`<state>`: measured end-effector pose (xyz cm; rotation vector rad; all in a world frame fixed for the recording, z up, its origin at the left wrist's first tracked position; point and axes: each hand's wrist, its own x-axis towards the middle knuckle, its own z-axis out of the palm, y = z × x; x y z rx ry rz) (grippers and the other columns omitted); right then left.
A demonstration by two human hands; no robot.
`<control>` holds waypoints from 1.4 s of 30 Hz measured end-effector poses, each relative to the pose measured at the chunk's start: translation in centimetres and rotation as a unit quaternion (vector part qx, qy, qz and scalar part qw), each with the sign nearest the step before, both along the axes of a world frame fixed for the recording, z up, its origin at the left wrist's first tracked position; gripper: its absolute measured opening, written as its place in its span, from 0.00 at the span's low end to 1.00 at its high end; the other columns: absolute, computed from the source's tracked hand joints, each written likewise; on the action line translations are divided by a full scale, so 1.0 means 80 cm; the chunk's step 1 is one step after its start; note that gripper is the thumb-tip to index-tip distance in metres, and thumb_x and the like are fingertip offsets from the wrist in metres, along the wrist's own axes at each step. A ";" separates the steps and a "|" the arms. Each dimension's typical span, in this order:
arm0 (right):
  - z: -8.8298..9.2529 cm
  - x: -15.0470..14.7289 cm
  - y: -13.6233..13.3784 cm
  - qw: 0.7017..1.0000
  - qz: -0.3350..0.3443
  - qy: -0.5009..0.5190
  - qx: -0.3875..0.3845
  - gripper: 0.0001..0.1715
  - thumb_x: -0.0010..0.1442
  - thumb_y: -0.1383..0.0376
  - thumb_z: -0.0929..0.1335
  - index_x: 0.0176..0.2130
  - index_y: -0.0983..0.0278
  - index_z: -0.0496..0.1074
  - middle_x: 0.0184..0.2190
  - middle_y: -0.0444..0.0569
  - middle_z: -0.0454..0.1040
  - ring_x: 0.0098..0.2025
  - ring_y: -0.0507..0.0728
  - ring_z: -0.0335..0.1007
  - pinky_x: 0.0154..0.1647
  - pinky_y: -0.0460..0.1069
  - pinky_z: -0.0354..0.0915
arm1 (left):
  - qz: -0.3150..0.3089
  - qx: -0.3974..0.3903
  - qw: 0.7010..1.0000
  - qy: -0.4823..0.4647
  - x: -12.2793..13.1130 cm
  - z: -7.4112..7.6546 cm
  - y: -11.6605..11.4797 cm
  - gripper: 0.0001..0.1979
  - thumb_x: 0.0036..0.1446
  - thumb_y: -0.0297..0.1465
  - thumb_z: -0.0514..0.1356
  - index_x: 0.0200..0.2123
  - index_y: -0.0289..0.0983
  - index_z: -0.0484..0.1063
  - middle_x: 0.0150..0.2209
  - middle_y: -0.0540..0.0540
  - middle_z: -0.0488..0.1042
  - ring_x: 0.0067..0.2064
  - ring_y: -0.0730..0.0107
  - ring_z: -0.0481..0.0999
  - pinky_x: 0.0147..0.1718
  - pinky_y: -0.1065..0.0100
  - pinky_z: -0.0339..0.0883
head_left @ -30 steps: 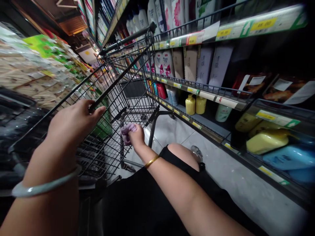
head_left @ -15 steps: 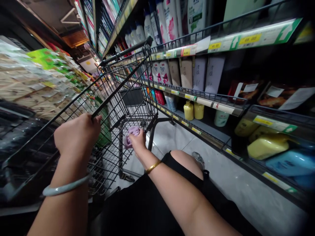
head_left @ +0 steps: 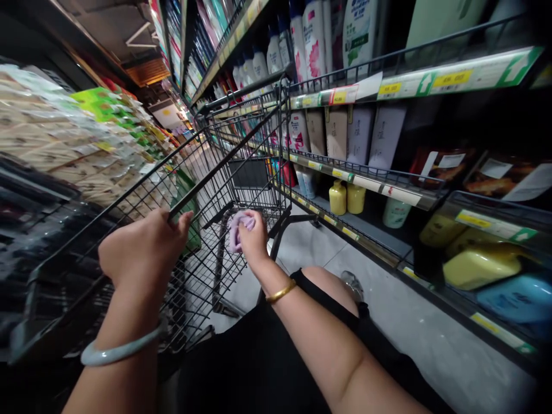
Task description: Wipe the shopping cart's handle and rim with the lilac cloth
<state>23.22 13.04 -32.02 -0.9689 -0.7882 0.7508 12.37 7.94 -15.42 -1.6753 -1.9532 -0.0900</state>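
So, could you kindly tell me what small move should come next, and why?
Perhaps the right grip should press the lilac cloth lightly against the shopping cart: it holds the cloth bunched near the wire side, while the left grip is closed on the upper rail, which should help steady things.

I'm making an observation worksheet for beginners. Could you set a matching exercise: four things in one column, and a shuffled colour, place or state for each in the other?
1. left hand
2. right hand
3. cloth
4. gold bracelet

A. pale purple
B. around the right wrist
C. closed on the side of the cart
D. holding the cloth

Pairs: 1-C, 2-D, 3-A, 4-B
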 end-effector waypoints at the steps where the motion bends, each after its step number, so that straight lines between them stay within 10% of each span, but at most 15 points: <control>1: 0.010 0.000 -0.006 1.000 -0.004 -0.014 0.026 0.14 0.58 0.71 0.69 0.45 0.59 0.76 0.47 0.49 0.77 0.50 0.56 0.74 0.57 0.52 0.72 | -0.004 0.005 1.000 -0.005 -0.003 0.000 -0.003 0.33 0.63 0.63 0.40 0.32 0.45 0.70 0.23 0.46 0.62 0.24 0.64 0.51 0.32 0.63 0.44; 5: 0.032 0.007 -0.014 0.991 -0.001 -0.059 0.120 0.14 0.58 0.73 0.71 0.43 0.59 0.77 0.49 0.49 0.77 0.55 0.56 0.73 0.63 0.53 0.68 | -0.024 0.023 0.999 -0.003 -0.011 -0.003 -0.015 0.32 0.64 0.62 0.39 0.29 0.45 0.66 0.21 0.49 0.56 0.24 0.65 0.47 0.33 0.63 0.42; 11: 0.012 0.027 0.000 0.998 -0.051 -0.005 -0.024 0.14 0.56 0.75 0.69 0.41 0.61 0.75 0.46 0.50 0.77 0.51 0.57 0.73 0.60 0.56 0.70 | -0.022 0.048 0.998 0.039 -0.026 -0.008 -0.026 0.33 0.66 0.61 0.39 0.29 0.43 0.69 0.21 0.48 0.60 0.22 0.67 0.47 0.29 0.64 0.40; 18: 0.061 0.020 -0.038 0.963 0.080 -0.104 0.234 0.16 0.58 0.71 0.72 0.46 0.57 0.79 0.48 0.46 0.77 0.54 0.55 0.75 0.61 0.51 0.70 | 0.001 0.074 0.994 0.082 -0.035 -0.013 -0.030 0.33 0.67 0.60 0.40 0.29 0.42 0.70 0.20 0.48 0.61 0.21 0.65 0.49 0.25 0.64 0.43; 27: 0.055 0.076 -0.017 0.992 -0.113 -0.001 0.061 0.12 0.58 0.73 0.69 0.42 0.61 0.76 0.47 0.50 0.77 0.51 0.57 0.75 0.61 0.55 0.70 | -0.032 0.057 0.996 0.055 -0.038 -0.010 -0.047 0.31 0.67 0.57 0.39 0.27 0.44 0.67 0.22 0.46 0.62 0.23 0.64 0.52 0.28 0.62 0.42; 35: 0.090 0.026 -0.066 0.947 0.012 -0.192 0.256 0.15 0.59 0.72 0.72 0.46 0.60 0.80 0.49 0.51 0.76 0.57 0.58 0.74 0.63 0.53 0.72 | -0.059 0.105 0.991 0.065 -0.055 -0.018 -0.043 0.31 0.67 0.60 0.41 0.25 0.42 0.54 0.20 0.50 0.53 0.22 0.68 0.46 0.28 0.64 0.38; 42: 0.084 0.084 -0.036 0.986 -0.100 -0.047 0.128 0.13 0.59 0.74 0.70 0.43 0.61 0.77 0.48 0.49 0.75 0.51 0.55 0.75 0.61 0.53 0.72 | -0.044 0.086 0.994 0.046 -0.054 -0.014 -0.051 0.31 0.71 0.51 0.29 0.26 0.41 0.55 0.20 0.49 0.53 0.22 0.68 0.46 0.28 0.64 0.39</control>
